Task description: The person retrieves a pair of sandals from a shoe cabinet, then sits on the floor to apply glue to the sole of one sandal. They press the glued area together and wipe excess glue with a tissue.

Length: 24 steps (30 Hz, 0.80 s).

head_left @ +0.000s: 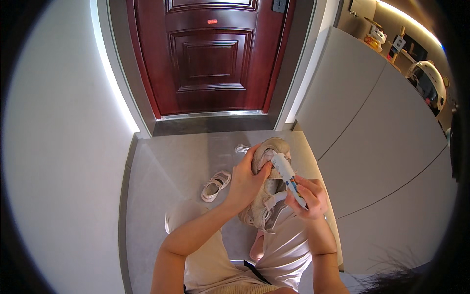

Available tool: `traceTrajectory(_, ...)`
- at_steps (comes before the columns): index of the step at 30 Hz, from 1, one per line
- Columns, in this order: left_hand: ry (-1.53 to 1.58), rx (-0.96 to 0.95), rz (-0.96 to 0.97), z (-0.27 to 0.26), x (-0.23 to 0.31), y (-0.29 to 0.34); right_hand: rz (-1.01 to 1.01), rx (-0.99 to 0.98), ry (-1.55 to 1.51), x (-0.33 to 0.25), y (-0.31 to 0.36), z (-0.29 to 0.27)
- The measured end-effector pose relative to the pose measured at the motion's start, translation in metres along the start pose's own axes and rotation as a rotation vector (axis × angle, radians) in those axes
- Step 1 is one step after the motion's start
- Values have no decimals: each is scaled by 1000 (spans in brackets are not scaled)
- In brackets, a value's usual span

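My left hand [248, 179] is closed around the side of a worn beige sneaker [275, 145], raised in front of my knees. In my right hand [308, 198] is a slim white tube [284, 167] with blue and orange print near the grip. The tube's far end overlaps the sneaker's upper; whether it touches cannot be made out. Directly below, another beige lace-up shoe part [264, 208] shows near my thighs, partly covered by my left hand and wrist. It is unclear whether this is a second sneaker.
A small pale shoe [216, 186] rests on the grey floor [161, 171] to the left. Beyond the sneaker lies a partly hidden whitish item [242, 148]. A pink slipper [257, 246] shows between my legs. A dark red door [210, 59] stands ahead, grey cabinets [377, 137] at right.
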<state>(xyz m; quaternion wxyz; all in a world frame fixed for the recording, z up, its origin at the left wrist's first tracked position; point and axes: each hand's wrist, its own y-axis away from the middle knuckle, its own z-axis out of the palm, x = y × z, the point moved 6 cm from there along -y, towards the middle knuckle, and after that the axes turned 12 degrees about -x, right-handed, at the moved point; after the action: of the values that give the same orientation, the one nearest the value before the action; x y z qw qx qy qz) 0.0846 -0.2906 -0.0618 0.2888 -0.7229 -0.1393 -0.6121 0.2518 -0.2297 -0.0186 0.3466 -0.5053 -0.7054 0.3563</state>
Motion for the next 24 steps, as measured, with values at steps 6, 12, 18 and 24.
traceTrajectory(6, -37, 16, 41, -2, 1, 1, -101, -14, 33, -10, -3, 5)
traceTrajectory(12, -21, 60, 75, -3, -3, 0, -66, -64, 48, -11, 1, 3)
traceTrajectory(18, 23, 44, 62, -4, -14, -4, -29, -79, 66, -10, 4, 2)
traceTrajectory(24, 63, 19, 44, -4, -19, -7, -7, -36, 77, -7, 4, 2)
